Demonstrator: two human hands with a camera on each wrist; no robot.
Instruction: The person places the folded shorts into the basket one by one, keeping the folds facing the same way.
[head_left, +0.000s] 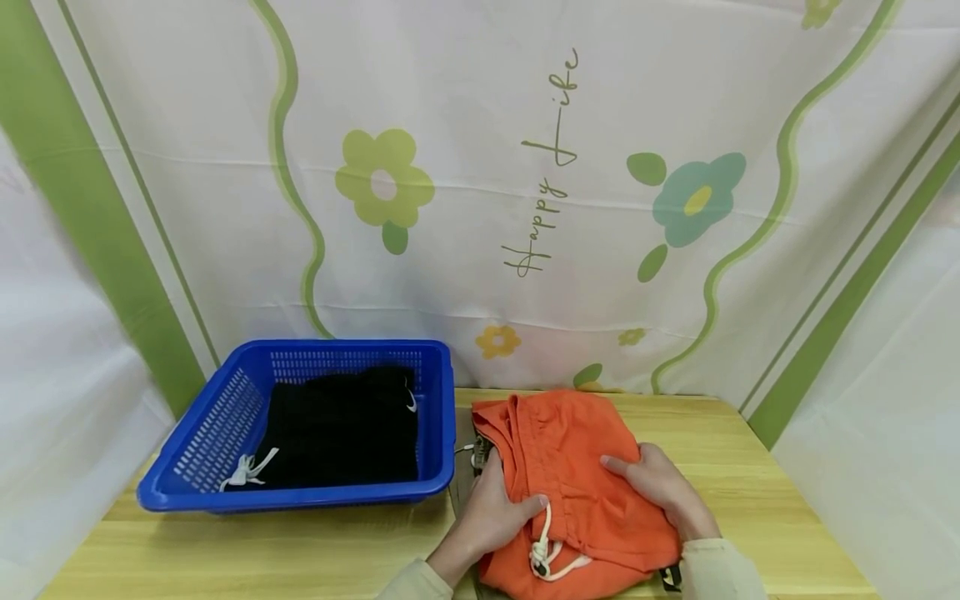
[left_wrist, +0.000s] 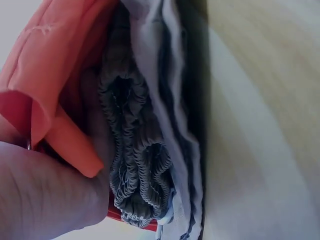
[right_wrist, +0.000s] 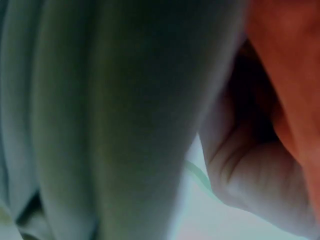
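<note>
A folded pair of orange shorts [head_left: 592,467] with a white drawstring [head_left: 542,554] lies over other folded garments on the table. My left hand [head_left: 491,508] grips its left side, the thumb on top by the waistband and the fingers tucked under the orange cloth. On the other side my right hand [head_left: 660,483] holds the right edge, thumb on top, fingers hidden beneath. In the left wrist view a grey gathered waistband [left_wrist: 132,150] and paler cloth layers [left_wrist: 175,100] show below the orange fabric. A sleeve fills much of the right wrist view.
Left of the shorts, a blue plastic basket [head_left: 300,500] with perforated walls holds folded black clothing [head_left: 345,429] with a white drawstring. Both stand on a light wooden table [head_left: 757,467]. A white curtain [head_left: 465,275] printed with flowers hangs behind and at the sides.
</note>
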